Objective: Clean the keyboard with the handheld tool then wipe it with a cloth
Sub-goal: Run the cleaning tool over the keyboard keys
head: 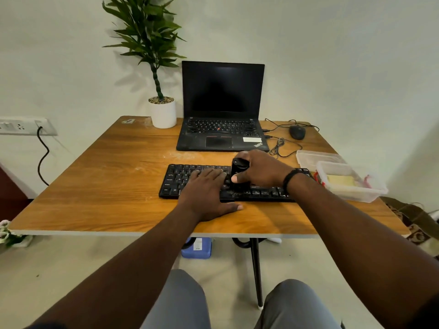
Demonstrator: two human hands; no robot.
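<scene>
Though hand-covered, black keyboard (237,184).

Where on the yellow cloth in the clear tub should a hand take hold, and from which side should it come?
Come from straight above with the right hand, once it has put down the handheld tool. The yellow cloth lies flat, low inside the clear tub, whose walls block a sideways reach. Pinch the middle of its exposed top face and lift; its edges sit close to the walls.

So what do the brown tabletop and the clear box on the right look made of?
The brown tabletop looks like wood-grain laminate on board: printed grain, pale exposed front edge. The clear box looks like thin translucent plastic, glossy, its contents showing through; the exact plastic can't be told.
</scene>
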